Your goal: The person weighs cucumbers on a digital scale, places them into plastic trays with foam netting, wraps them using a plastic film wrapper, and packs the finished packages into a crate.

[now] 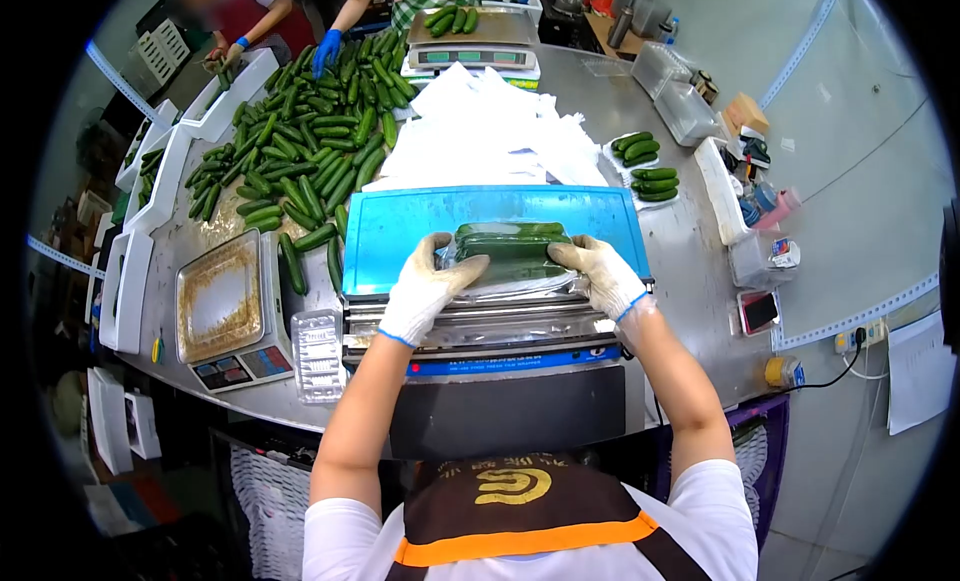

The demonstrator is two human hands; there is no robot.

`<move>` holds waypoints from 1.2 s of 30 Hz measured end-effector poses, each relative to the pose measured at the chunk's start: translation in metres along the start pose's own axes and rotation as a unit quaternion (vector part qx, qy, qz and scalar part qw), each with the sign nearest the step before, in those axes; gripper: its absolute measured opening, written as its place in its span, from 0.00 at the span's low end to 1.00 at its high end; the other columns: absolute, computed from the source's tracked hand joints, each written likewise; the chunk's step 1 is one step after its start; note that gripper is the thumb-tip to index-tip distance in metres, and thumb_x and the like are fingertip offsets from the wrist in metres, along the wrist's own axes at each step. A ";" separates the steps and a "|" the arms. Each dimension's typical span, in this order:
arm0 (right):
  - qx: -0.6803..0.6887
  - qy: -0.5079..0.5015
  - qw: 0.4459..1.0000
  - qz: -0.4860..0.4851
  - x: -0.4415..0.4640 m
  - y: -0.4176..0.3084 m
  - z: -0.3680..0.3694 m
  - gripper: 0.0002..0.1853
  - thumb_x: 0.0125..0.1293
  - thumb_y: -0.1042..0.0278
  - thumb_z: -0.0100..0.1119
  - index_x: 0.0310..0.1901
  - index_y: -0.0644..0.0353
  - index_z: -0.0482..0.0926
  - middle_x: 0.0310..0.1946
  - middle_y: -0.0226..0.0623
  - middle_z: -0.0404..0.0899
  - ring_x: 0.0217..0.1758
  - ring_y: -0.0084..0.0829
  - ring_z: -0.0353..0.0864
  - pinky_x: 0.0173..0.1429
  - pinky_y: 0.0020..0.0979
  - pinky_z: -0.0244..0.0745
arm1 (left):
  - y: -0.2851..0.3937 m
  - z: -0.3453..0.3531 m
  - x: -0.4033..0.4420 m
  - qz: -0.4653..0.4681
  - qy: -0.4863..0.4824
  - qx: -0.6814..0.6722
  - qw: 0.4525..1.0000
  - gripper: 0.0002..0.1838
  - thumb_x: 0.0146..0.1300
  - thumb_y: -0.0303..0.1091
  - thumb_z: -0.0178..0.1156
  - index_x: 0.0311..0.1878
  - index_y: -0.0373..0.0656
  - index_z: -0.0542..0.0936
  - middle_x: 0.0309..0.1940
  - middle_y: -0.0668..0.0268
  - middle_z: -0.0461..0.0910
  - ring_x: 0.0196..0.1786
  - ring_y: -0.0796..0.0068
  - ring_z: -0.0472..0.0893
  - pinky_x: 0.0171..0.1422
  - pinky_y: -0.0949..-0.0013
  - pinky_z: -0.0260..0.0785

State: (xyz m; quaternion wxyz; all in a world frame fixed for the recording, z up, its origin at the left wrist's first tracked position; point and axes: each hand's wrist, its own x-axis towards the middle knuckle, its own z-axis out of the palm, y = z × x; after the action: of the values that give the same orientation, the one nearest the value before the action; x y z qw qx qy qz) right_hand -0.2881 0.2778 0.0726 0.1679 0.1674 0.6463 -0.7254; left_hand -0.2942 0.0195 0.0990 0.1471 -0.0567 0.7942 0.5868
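Cucumber pack: a short row of cucumbers under clear film (510, 243), held over the wrapping machine (400, 216), in front of the wearer; whether its underside touches the machine, I cannot tell.
Left glove: the left hand (435, 281) grasps the pack's left end, thumb laid along the near side.
Right glove: the right hand (603, 273) grasps the opposite end, thumb at the top corner; so the grip is closed on the pack from both sides.
Film: glossy over the cucumbers and gathered in folds at the near edge, above the machine's metal rollers (480, 326); whether it is cut free there is unclear.
Step in hand: most likely wrapping, with the film being drawn snug around the pack.
Next move: probably calls for an even pull from both hands, the loose edges tucked underneath and the pack kept level so the cucumbers do not slide.
Finished side: two cucumber bundles (635, 149) (655, 184) lie on the tabletop (690, 251), right of the machine, perhaps already packed.
Supply side: loose cucumbers (310, 131) heap up at the far left; a clear tray (318, 356) sits just beside the machine, near a weighing scale (220, 301).
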 end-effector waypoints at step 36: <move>0.202 -0.132 0.935 0.261 -0.136 0.153 0.053 0.28 0.76 0.50 0.47 0.66 0.65 0.68 0.60 0.47 0.77 0.59 0.38 0.80 0.61 0.40 0.78 | -0.142 0.017 -0.171 -0.098 -0.309 -0.451 0.832 0.44 0.70 0.61 0.54 0.75 0.35 0.60 0.73 0.56 0.65 0.74 0.60 0.66 0.79 0.56 0.56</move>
State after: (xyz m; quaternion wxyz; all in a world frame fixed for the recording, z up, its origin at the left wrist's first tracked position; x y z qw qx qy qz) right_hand -0.0982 0.2119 0.0058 0.3977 0.2638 0.3913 -0.7869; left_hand -0.0916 -0.0222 0.0155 0.3998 -0.0106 0.3451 0.8491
